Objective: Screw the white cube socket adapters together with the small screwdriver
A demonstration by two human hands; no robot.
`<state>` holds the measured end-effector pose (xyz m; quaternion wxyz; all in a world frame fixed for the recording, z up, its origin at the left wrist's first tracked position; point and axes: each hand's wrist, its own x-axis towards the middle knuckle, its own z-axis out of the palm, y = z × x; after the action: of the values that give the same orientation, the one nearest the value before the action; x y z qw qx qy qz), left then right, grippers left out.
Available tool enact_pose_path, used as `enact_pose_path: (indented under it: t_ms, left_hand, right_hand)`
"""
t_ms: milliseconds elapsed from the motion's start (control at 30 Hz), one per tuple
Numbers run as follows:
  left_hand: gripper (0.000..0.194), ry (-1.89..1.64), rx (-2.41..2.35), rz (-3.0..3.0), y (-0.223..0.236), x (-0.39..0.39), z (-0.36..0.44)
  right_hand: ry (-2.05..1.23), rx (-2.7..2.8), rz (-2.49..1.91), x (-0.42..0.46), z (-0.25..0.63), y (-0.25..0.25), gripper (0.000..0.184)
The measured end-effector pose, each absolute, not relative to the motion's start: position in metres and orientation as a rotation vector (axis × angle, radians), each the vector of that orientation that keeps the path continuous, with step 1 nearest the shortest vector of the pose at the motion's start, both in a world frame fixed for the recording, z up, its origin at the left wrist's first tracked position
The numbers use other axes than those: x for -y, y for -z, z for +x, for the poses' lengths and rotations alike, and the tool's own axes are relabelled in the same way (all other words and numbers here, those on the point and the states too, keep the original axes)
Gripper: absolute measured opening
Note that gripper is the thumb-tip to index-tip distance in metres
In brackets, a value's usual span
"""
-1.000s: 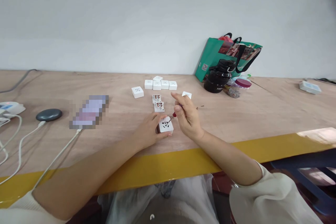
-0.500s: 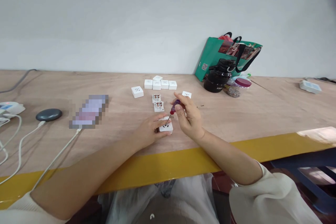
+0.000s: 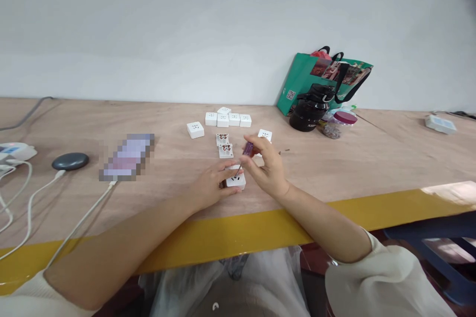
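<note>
In the head view, the right hand point(image 3: 267, 166) grips a screwdriver point(image 3: 248, 149) by its purple handle, thumb and fingers closed around it. The screwdriver's long axis slants: the handle points up toward the worktop's back edge and slightly right, the tip down and left into the face of a white socket point(image 3: 238, 183). That socket lies flat near the middle of the worktop point(image 3: 364, 168), a little in from the yellow front edge point(image 3: 238, 237), its slotted face upward. The left hand point(image 3: 210, 185) grasps it from the left, thumb along the near side, fingers over the far part of the face. Just beyond, two opened socket parts point(image 3: 225, 151) lie in line toward the back edge, near a row of white sockets point(image 3: 223, 120).

Half a second ago the thumb stood off the handle and the red collar showed; now the thumb is pressed in and covers it. The held socket has stayed in place.
</note>
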<state>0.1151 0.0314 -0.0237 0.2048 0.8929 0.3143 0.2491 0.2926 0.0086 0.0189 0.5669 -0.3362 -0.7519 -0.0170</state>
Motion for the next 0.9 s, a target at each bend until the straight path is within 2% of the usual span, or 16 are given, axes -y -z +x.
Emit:
enact_pose_path:
  t_ms: [100,200,367,567,767,900]
  left_hand:
    - [0.041,-0.684,-0.851,2.517,0.0222,-0.0304,0.1145]
    - [0.04,-0.685,-0.827,2.524,0.0211,-0.0302,0.1143]
    - [0.04,-0.698,-0.826,2.526,0.0217,-0.0306,0.1143]
    - [0.04,-0.747,-0.761,2.559,0.0277,-0.0337,0.1135]
    - [0.04,-0.801,-0.741,2.598,0.0304,-0.0344,0.1126]
    - [0.04,-0.806,-0.733,2.608,0.03,-0.0343,0.1128]
  right_hand:
    - [0.122,1.746,-0.824,-0.0091,0.2922,-0.0184,0.039]
    - [0.034,1.733,-0.814,-0.0097,0.292,-0.017,0.04]
    - [0.106,1.746,-0.773,-0.0091,0.2918,-0.0194,0.031]
    - [0.05,1.778,-0.726,-0.0078,0.2926,-0.0243,0.047]
    - [0.2,1.723,-0.753,-0.011,0.2939,-0.0225,0.045]
    - [-0.038,1.681,-0.765,-0.0105,0.2925,-0.0204,0.044]
